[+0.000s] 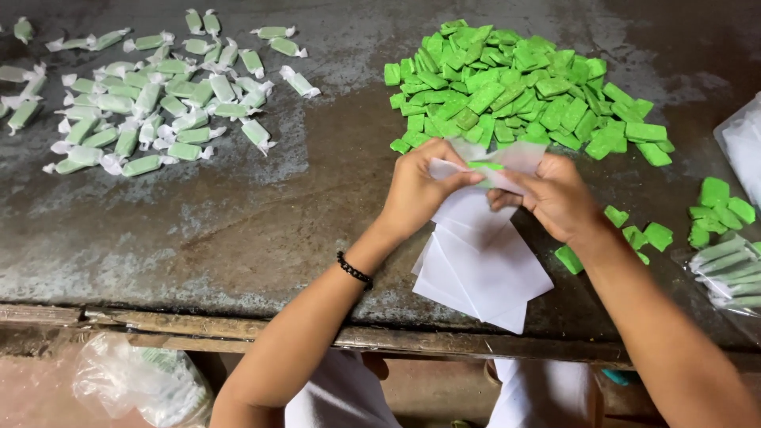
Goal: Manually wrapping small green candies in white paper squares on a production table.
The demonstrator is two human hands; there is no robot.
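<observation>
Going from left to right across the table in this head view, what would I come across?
Heap of wrapped green candies → left hand → translucent wrapper with a green piece held between both hands → right hand → scattered loose green pieces → clear plastic bag at the edge.

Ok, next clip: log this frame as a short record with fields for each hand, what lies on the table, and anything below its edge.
left hand: left hand pinches one end of a translucent wrapper around a green piece
right hand: right hand holds the other end
under hands: stack of white paper squares
far right: heap of unwrapped green pieces
far left: spread of wrapped pieces
surface: worn metal table
below edge: clear plastic bag
</observation>
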